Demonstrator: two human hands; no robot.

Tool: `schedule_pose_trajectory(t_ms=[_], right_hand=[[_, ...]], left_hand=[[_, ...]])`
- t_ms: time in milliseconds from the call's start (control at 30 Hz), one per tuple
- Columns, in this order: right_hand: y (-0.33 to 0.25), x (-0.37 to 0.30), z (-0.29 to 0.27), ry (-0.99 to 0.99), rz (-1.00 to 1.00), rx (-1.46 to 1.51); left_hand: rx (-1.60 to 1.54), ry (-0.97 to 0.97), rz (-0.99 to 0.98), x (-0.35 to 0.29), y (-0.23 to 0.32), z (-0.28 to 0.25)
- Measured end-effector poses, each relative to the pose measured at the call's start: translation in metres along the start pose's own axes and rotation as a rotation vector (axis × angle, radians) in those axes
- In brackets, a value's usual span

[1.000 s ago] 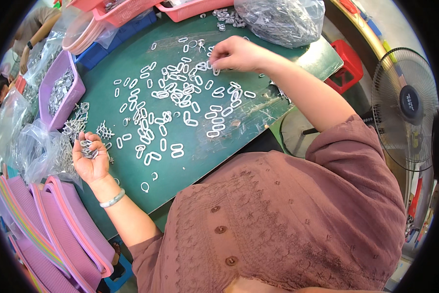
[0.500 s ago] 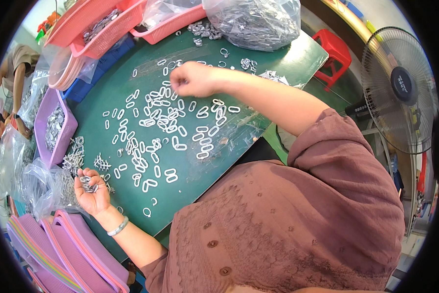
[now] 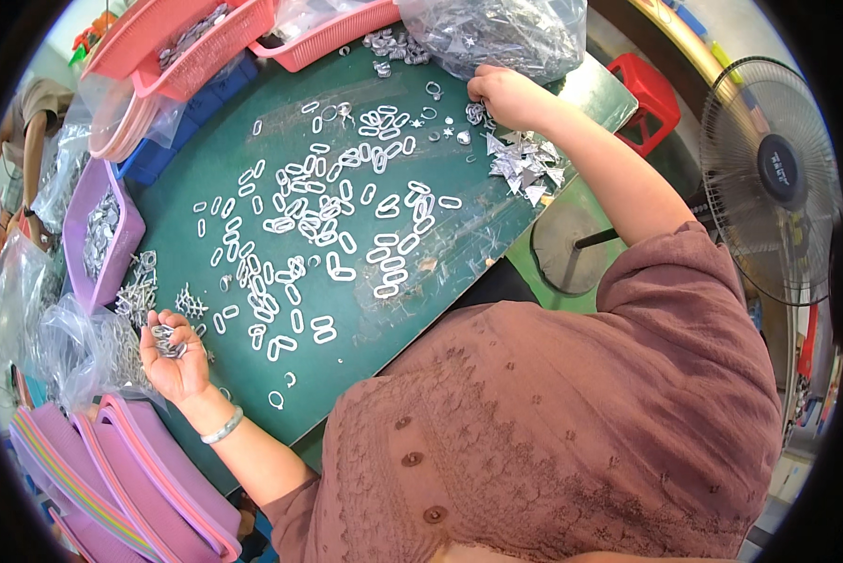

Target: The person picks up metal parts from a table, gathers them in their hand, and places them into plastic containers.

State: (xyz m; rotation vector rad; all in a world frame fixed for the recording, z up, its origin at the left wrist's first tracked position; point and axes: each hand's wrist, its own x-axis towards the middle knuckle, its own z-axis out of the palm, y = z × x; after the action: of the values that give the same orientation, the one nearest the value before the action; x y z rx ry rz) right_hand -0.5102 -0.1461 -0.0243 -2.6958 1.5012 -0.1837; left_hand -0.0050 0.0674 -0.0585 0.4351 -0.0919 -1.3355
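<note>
Two hands at a worktop of metal loops

At far left, a purple basket (image 3: 127, 235) contains flat metal pieces. Near it, branched metal parts (image 3: 138, 293) lie just beyond the left hand (image 3: 177, 368), which is palm up and half curled, cupping several small metal pieces (image 3: 168, 343). At centre, pale oval loops (image 3: 320, 221) are scattered and partly overlapping across the green worktop (image 3: 356, 333). Farther right, the right hand (image 3: 513, 98), fingers bent together, is beside a large clear bag (image 3: 501, 42) and a small dark cluster (image 3: 478, 115); whether it grips anything cannot be told. Triangular pieces (image 3: 525, 169) lie nearer the body; a red stool (image 3: 649, 105) and fan (image 3: 776, 169) stand rightmost.
</note>
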Motion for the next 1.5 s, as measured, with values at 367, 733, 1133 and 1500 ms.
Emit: schedule_pose_trajectory(t_ms=[367, 733, 1133, 1500], right_hand=[[-0.069, 0.000, -0.007, 0.087, -0.321, 0.132], [-0.208, 0.017, 0.026, -0.052, -0.625, 0.344], [-0.188, 0.043, 0.019, -0.117, -0.534, 0.270], [-0.041, 0.118, 0.000, 0.057, -0.014, -0.234]], left_hand=[[-0.039, 0.004, -0.014, 0.000, 0.000, 0.001], [-0.050, 0.043, -0.001, -0.002, -0.002, 0.009], [-0.053, 0.023, 0.011, -0.005, -0.004, 0.008], [-0.035, 0.022, -0.003, -0.001, -0.005, 0.004]])
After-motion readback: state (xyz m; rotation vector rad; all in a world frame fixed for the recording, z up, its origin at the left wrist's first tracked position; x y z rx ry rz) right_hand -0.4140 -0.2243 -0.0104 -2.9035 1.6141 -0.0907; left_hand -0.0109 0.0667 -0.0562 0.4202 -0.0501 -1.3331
